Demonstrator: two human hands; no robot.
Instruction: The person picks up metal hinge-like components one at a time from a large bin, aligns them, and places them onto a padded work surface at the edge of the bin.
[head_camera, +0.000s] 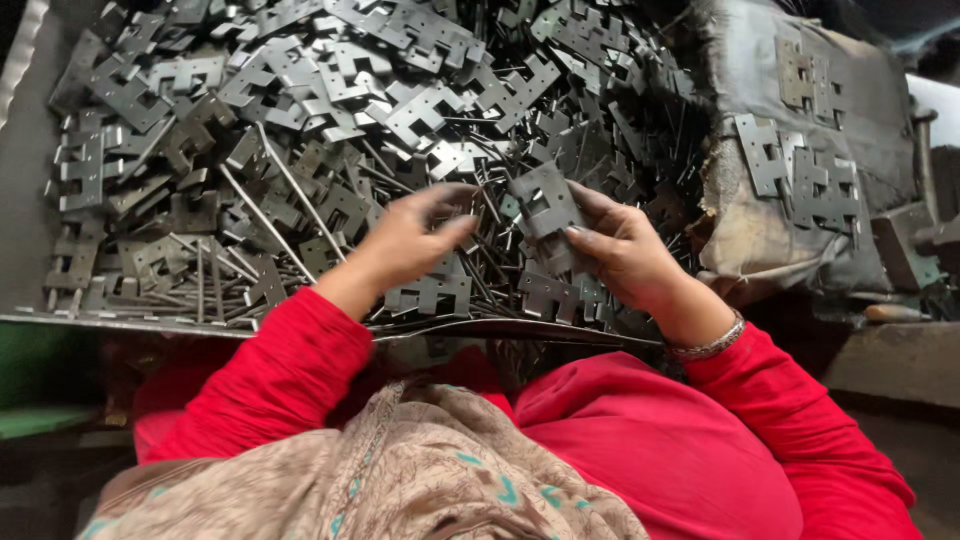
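One metal plate (545, 203) in right-hand (625, 250) grip

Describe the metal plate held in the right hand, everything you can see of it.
The metal plate is a flat, grey stamped piece of dull sheet metal with notched edges and a small cut-out near its middle. It is held tilted, raised just above the heap of similar plates in the tray. The right hand grips its lower right edge; the left hand is close beside it, fingertips nearly touching.
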